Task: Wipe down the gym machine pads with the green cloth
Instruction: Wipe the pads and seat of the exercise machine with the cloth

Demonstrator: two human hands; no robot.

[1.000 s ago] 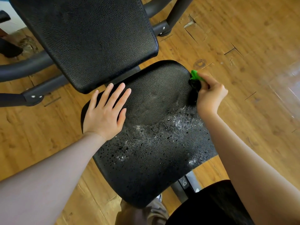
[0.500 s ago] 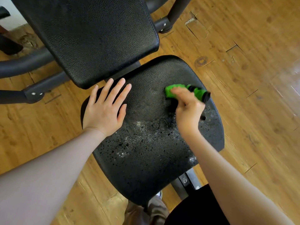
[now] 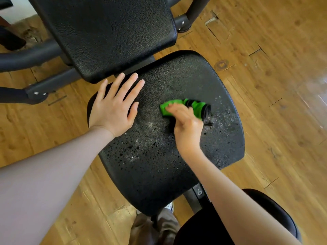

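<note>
Since the earlier frames your right hand (image 3: 187,128) is carrying the green cloth (image 3: 184,107) from the seat pad's (image 3: 159,174) far right edge in toward its middle, while your left hand (image 3: 115,105) is lying flat, fingers straight, near the back pad (image 3: 109,32). From the head view, your right fingers are curling round the bunched cloth, pressing it on the wet, droplet-speckled vinyl. It is looking soft, light and limp, so I judge you are best gripping it as a wad.

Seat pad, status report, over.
Left hand flat on seat pad. Right hand grips green cloth, mid-pad. Droplets remain near side. Nothing blocking.
</note>
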